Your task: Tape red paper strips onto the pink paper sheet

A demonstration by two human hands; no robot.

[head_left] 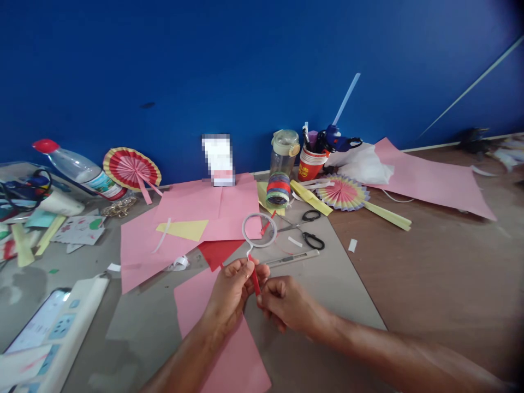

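Observation:
A small white ring (pixel 244 222) on a short stem, its handle (pixel 256 279) covered in red, is held upright in front of me. My left hand (pixel 232 289) is closed on the upper part of the handle, thumb on the red. At the lower end, my right hand (pixel 282 300) pinches the red handle; its fingertips are partly hidden. Just behind the ring lie black-handled scissors (pixel 313 240) and a white craft knife (pixel 297 257). Pink paper (pixel 245 360) lies under my left wrist, with a red paper piece (pixel 219 254) beyond it.
Tape rolls (pixel 278 188), a clear bottle (pixel 284 150) and a red cup of tools (pixel 310 164) stand along the blue wall. Paper fans (pixel 344 192) lie nearby. At left are a tilted plastic bottle (pixel 82 169), paper scraps (pixel 79 229) and a power strip (pixel 77 322).

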